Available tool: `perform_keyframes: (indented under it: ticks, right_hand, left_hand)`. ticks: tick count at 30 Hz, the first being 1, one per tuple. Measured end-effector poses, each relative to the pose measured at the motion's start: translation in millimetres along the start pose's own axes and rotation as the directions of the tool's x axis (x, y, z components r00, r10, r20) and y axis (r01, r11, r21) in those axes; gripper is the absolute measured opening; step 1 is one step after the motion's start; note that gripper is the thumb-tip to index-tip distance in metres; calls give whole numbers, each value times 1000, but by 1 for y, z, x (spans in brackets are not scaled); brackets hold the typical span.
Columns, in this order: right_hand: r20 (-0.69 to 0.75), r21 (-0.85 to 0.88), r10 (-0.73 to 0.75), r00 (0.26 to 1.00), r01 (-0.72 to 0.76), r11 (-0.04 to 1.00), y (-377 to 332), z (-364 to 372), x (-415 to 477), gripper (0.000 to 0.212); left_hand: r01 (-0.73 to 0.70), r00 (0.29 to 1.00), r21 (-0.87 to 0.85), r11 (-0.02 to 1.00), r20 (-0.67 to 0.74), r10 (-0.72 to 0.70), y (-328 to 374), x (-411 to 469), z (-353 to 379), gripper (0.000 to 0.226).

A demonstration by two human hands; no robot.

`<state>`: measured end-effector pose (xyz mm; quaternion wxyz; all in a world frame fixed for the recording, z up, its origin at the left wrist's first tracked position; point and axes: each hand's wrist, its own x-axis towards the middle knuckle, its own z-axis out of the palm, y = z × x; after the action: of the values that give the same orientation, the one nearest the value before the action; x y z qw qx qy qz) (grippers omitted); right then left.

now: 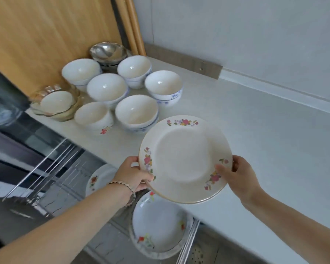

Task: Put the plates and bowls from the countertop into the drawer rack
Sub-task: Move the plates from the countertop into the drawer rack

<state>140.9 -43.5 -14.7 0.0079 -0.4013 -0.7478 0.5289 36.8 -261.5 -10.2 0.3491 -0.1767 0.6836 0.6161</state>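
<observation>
Both hands hold a cream plate with a flower rim [183, 161], tilted up above the counter's front edge. My left hand [133, 173] grips its left rim and my right hand [234, 174] grips its right rim. Several white bowls [136, 111] stand grouped on the white countertop [246, 121] behind the plate. Below the plate, in the open drawer rack [51, 164], a flowered white dish [158, 223] stands on edge. Another flowered plate [97, 180] stands further left, partly hidden by my left forearm.
A steel bowl [108, 52] and a glass dish holding a white saucer [55, 101] sit at the back left near the wooden panel [46, 35]. The rack's metal wires run along the left of the drawer. Grey wall tiles rise behind the counter.
</observation>
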Motion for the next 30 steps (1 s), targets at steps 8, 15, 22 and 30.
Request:
perform_keyframes:
  ticks: [8,15,22,30]
  right_hand:
    - [18,6,84,996,-84,996,-12,122,-157,18]
    - [103,100,241,965,-251,963,5,205,-213,20]
    - [106,137,434,895,-445,885,45,276,-192,28]
    - [96,103,525,846,-533,840,64,338,-112,40]
  left_hand:
    - [50,997,148,988,51,-58,-40,-63,-166,33]
    - [143,988,319,937,8,-154,-56,-67,-260,30]
    - [264,962,439,859,-60,-265,-79,-13,-286,37]
    - [339,940,548,765,-168,-297,-97,98,-290,46]
